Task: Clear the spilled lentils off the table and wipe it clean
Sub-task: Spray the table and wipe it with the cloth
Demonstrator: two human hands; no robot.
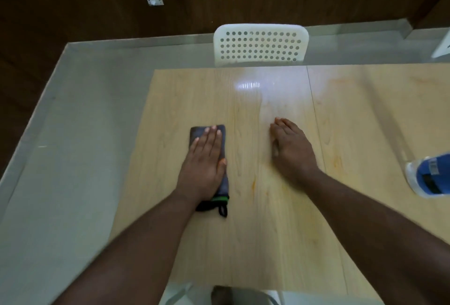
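Note:
A folded grey cloth [222, 184] with a black and green edge lies on the light wooden table [267, 244]. My left hand [204, 161] presses flat on top of the cloth, fingers straight and together. My right hand [291, 150] rests on the bare tabletop to the right of the cloth, palm down, fingers loosely curled, holding nothing. No lentils show on the table. Faint orange smears [253, 185] mark the wood between my hands and further right.
A white perforated chair [260, 44] stands at the far edge of the table. A blue and clear container [429, 175] sits at the right edge. Grey floor lies to the left, with dark wood walls behind.

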